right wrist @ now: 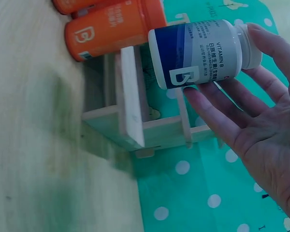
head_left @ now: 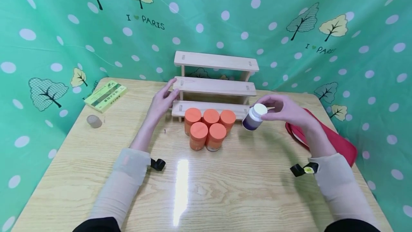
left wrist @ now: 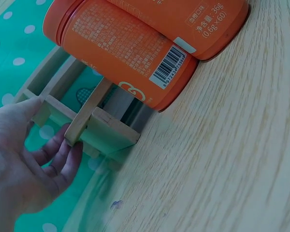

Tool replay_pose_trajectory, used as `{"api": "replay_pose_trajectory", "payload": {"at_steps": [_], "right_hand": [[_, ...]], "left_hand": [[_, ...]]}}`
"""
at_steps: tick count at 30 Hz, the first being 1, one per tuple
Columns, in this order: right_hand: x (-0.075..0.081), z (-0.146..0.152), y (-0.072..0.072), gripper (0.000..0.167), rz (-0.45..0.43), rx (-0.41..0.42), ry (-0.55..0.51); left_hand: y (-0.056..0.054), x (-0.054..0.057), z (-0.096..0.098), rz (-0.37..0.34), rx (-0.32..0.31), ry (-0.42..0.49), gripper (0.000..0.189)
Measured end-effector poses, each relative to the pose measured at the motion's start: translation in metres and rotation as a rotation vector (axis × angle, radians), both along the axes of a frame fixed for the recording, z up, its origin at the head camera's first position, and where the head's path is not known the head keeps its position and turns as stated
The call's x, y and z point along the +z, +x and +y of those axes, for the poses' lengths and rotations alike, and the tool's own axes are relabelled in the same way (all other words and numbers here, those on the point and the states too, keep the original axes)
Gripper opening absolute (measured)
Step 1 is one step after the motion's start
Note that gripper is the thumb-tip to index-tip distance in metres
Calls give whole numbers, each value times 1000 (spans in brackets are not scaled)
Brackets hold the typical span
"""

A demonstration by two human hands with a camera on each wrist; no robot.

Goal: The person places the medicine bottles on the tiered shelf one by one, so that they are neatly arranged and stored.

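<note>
My right hand [head_left: 279, 107] holds a white vitamin B bottle [right wrist: 198, 53] by its cap, with the thumb on one side and fingers along the other. The bottle, with its blue and silver label, tilts above the table at the right end of a three-tier wooden display rack [head_left: 214, 85]. At the rack's left end, my left hand [head_left: 162, 99] grips the middle tier's end; its fingertips [left wrist: 73, 145] curl at the board's edge in the left wrist view. Several orange bottles [head_left: 198, 135] with orange caps stand grouped in front of the lowest tier.
On the table's right side lies a red pouch [head_left: 334, 137], partly behind my right forearm. A green-and-yellow box [head_left: 105, 96] lies at the back left, with a small grey round object [head_left: 94, 121] in front of it. A green dotted cloth [head_left: 206, 20] hangs behind the table.
</note>
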State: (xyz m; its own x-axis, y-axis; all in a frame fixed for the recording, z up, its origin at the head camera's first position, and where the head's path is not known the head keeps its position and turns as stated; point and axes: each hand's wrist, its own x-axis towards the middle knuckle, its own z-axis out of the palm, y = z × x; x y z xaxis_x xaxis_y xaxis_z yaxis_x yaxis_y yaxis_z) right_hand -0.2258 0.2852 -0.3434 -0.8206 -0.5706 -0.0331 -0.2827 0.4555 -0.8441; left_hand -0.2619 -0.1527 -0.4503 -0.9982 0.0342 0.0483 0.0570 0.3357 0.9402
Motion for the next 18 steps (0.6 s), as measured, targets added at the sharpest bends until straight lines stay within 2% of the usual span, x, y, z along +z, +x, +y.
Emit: {"api": "replay_pose_trajectory", "payload": {"at_steps": [10, 18], "right_hand": [[28, -4, -22, 35, 89, 13, -33], [54, -17, -41, 32, 98, -41, 5]], "left_hand": [[-2, 0, 0, -22, 12, -10, 61], [-1, 2, 1, -23, -9, -1, 61]]}}
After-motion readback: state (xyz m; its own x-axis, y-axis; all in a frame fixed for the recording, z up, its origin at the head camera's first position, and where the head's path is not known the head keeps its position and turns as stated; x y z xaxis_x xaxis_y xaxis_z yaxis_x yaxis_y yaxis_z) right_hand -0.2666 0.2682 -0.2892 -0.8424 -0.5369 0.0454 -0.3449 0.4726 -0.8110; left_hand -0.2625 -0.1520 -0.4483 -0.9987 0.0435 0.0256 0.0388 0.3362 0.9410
